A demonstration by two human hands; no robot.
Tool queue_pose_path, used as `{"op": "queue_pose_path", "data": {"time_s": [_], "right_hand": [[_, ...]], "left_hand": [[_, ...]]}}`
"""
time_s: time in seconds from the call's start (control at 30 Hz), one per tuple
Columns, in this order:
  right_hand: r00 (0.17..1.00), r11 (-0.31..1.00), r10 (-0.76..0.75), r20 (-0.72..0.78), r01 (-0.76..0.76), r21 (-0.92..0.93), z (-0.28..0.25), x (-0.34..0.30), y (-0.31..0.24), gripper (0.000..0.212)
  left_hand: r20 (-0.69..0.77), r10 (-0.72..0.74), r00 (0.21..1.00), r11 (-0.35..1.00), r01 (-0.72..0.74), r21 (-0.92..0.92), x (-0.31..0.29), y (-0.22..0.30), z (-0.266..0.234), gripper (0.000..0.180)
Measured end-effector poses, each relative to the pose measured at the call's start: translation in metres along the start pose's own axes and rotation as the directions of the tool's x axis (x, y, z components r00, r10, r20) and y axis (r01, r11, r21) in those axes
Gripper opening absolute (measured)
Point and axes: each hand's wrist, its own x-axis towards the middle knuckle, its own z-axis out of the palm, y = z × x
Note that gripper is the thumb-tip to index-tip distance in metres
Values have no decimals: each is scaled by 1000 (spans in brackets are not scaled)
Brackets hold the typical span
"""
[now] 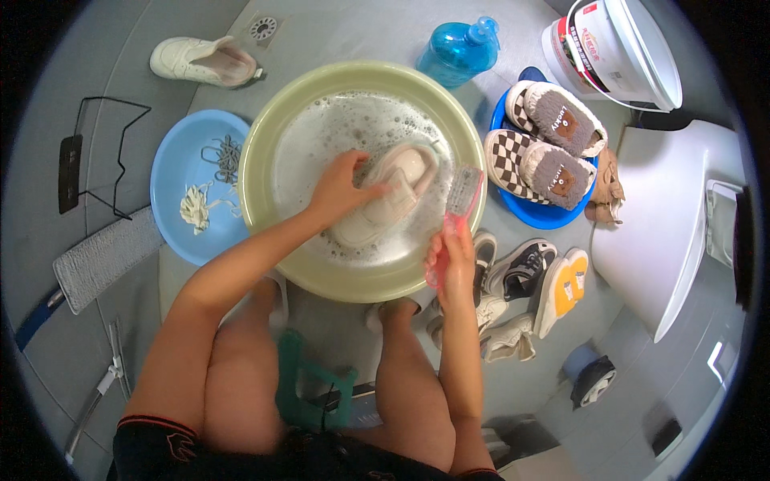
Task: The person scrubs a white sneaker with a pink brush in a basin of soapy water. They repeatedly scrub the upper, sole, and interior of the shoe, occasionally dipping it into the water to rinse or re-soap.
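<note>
A white shoe (370,215) lies in soapy water inside a large pale green basin (263,244) between my knees. My left hand (343,191) is over the shoe's left side, its fingers spread apart and the thumb reaching across the shoe. Whether the fingertips press on it I cannot tell. At the basin's right rim my right hand (451,255) is closed around the pink handle of a scrubbing brush (463,192). The brush head points up and away from me, over the rim and apart from the shoe.
Left of the basin stands a light blue basin (172,152) with shoelaces; a white shoe (204,62) lies beyond. A blue pump bottle (459,53), a blue basin of checkered slippers (539,218) and a white bucket (609,52) stand far right. Several shoes (521,268) sit nearer, right.
</note>
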Motion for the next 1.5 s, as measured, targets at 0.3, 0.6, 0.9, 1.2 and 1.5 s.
{"op": "queue_pose_path", "data": {"time_s": [0.3, 0.6, 0.9, 1.2, 1.5], "right_hand": [[996, 942, -49, 71, 69, -328, 16, 5, -10, 50], [813, 362, -523, 255, 483, -797, 15, 29, 11, 49], [831, -199, -435, 347, 287, -937, 49, -2, 3, 53], [844, -258, -299, 445, 378, -889, 62, -4, -3, 60], [858, -68, -396, 326, 327, -943, 57, -2, 18, 58]], "left_hand": [[-77, -36, 996, 979, 20, -200, -9, -15, 18, 27], [-130, -97, 987, 994, 91, -52, -26, -10, 12, 28], [-244, -39, 969, 998, 49, 32, -27, 5, -1, 29], [-133, 40, 990, 987, -18, 162, -31, 16, -14, 28], [-149, -39, 988, 987, 61, 146, -30, 7, -14, 28]]}}
